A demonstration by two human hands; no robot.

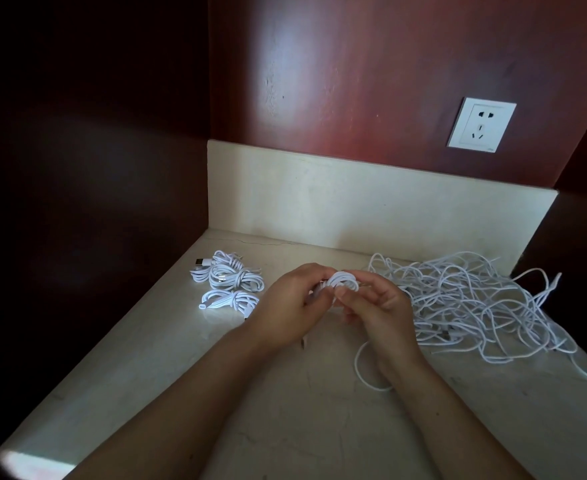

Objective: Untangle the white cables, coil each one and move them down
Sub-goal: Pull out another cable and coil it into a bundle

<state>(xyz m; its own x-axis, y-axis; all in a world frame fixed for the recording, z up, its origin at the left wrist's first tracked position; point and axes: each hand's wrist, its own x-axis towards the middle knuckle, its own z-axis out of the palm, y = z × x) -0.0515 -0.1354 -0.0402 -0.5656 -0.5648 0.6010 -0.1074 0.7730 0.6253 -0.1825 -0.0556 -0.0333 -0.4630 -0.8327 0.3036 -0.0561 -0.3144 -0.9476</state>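
Standing beside the person, I begin at the near edge of the pale counter (285, 427), where both bare forearms reach in from six o'clock. Just past the right wrist, a loose tail (363, 372) of white cable lies in one open loop on the stone and passes up under the hand. It seems to belong to the cable being wound.

Beyond that, the left hand (286, 303) and right hand (380, 308) meet over the middle of the counter. Each has fingers and thumb curled in, pinching the same small coil (344, 283). The coil's rings face the person. It is a little wider than tall, so its long axis runs nine to three.

I judge this to be the coiling step, partway through one cable: several turns are made and the tail is not wound in. The next move, I think, calls for the right hand to feed that tail round while the left pinches the turns flat, then a wrap to lock them.

At ten o'clock from the hands lie three finished bundles (228, 282), touching one another. The nearest is stretched nine to three, with its end pointing to nine. At three o'clock sprawls the tangle (475, 306), much of it unsorted, so most of the task looks undone.

Farther back stands the cream upstand (354, 202), and above it, at one o'clock, a white wall socket (481, 124).
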